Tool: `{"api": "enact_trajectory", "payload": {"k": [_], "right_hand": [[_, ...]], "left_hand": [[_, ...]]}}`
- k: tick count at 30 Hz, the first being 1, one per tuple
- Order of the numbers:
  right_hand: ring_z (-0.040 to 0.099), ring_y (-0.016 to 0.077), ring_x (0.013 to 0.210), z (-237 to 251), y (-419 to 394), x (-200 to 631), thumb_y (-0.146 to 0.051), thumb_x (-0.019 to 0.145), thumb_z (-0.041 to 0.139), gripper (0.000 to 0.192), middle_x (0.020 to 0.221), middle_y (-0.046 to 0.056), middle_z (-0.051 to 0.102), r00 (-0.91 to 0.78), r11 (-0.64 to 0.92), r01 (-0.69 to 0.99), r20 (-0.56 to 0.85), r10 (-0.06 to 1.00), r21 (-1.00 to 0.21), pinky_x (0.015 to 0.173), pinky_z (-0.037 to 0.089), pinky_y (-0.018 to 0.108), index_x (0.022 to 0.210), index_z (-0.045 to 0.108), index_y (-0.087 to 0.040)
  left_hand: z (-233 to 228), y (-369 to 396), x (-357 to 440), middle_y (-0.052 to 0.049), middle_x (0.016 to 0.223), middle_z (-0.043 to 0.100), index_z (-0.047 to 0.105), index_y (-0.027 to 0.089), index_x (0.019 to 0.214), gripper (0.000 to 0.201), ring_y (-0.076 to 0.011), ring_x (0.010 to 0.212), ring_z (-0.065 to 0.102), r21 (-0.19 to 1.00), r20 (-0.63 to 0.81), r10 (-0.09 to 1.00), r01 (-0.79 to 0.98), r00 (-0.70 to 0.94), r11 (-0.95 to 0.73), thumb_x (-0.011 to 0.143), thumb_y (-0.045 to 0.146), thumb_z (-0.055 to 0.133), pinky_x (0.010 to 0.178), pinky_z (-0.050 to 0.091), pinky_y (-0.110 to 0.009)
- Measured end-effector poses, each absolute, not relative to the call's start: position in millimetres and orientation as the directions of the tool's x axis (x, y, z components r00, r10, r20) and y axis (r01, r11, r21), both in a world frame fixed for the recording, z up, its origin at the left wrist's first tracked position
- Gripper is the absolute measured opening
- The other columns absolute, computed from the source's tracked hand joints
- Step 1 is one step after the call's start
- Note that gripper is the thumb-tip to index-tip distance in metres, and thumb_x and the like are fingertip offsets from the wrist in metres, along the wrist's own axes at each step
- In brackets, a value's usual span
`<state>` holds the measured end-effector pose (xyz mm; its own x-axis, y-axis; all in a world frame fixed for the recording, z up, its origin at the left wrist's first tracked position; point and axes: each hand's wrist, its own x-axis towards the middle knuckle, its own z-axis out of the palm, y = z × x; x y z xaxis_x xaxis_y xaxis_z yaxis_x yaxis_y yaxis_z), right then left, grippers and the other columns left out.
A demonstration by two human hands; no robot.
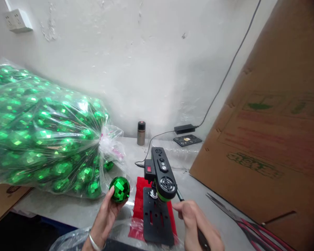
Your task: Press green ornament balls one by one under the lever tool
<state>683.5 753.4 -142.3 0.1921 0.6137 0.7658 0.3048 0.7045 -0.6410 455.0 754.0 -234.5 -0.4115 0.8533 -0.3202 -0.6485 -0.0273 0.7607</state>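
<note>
My left hand (108, 211) has its fingers around a shiny green faceted ball ornament (120, 189), held up in front of a large bag. My right hand (197, 223) is closed on a rod-like tool with a dark handle (203, 240) and a thin metal shaft (180, 194); its exact kind is unclear. The shaft's far end is beside a black motor-like device (164, 174) with round vents and a red switch (149, 169). This device stands on a slotted black base plate (158, 223), over a red cloth or mat (138, 205).
A clear plastic bag (49, 136) full of green balls fills the left. Behind stand a small dark-capped bottle (141, 133), a black power adapter (184, 129) and a dark phone-like panel (187, 140). Scissors-like tools (247, 226) lie right, beside a tall cardboard box (251, 146).
</note>
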Motion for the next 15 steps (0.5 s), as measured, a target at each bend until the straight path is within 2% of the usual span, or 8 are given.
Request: {"api": "enact_trajectory", "payload": {"k": [2,5,8,10,15], "right_hand": [[0.062,0.0081,0.06,-135.7,758.1,689.7,-0.013,0.105,0.054,0.024,0.074,-0.004,0.066,0.099,0.758,0.329,0.819,0.566,-0.563,0.061,0.049,0.018,0.085,0.064,-0.022],[0.061,0.0065,0.057,-127.5,761.4,693.6,-0.009,0.104,0.053,0.024,0.071,-0.005,0.063,0.048,0.792,0.354,0.855,0.516,-0.498,0.058,0.05,0.015,0.085,0.063,-0.021],[0.063,0.0066,0.06,-126.4,760.2,693.9,-0.007,0.104,0.052,0.024,0.072,-0.004,0.065,0.027,0.79,0.362,0.853,0.521,-0.494,0.059,0.051,0.014,0.086,0.063,-0.021],[0.064,0.0066,0.062,-128.8,759.0,694.5,-0.007,0.104,0.051,0.024,0.073,-0.003,0.066,0.016,0.79,0.359,0.85,0.527,-0.497,0.06,0.052,0.014,0.088,0.063,-0.021],[0.065,0.0056,0.064,-133.9,759.3,697.3,-0.006,0.103,0.049,0.024,0.075,-0.005,0.065,0.004,0.792,0.348,0.846,0.533,-0.501,0.063,0.052,0.014,0.091,0.063,-0.021]], "left_hand": [[-244.8,749.7,480.4,-0.012,0.118,0.082,0.073,0.017,0.112,0.044,-0.027,0.103,0.079,0.706,-0.378,0.839,-0.708,-0.392,-0.013,0.077,0.039,0.087,0.092,0.066,-0.038],[-263.9,753.8,509.5,-0.009,0.115,0.08,0.065,0.021,0.12,0.061,-0.0275,0.102,0.078,0.782,-0.344,0.848,-0.622,-0.404,0.02,0.072,0.049,0.091,0.094,0.063,-0.04],[-281.0,759.5,526.6,-0.011,0.12,0.077,0.056,0.022,0.13,0.083,-0.0315,0.112,0.075,0.925,-0.217,0.878,-0.378,-0.426,0.045,0.068,0.065,0.09,0.104,0.057,-0.044],[-289.7,761.2,533.0,-0.014,0.125,0.074,0.053,0.02,0.132,0.086,-0.0342,0.119,0.072,0.981,-0.122,0.901,-0.188,-0.415,0.046,0.069,0.067,0.087,0.109,0.054,-0.047],[-306.4,759.3,540.2,-0.022,0.15,0.062,0.048,0.017,0.147,0.088,-0.041,0.142,0.059,0.983,0.032,0.944,0.182,-0.328,0.03,0.075,0.057,0.078,0.123,0.042,-0.06]]}}
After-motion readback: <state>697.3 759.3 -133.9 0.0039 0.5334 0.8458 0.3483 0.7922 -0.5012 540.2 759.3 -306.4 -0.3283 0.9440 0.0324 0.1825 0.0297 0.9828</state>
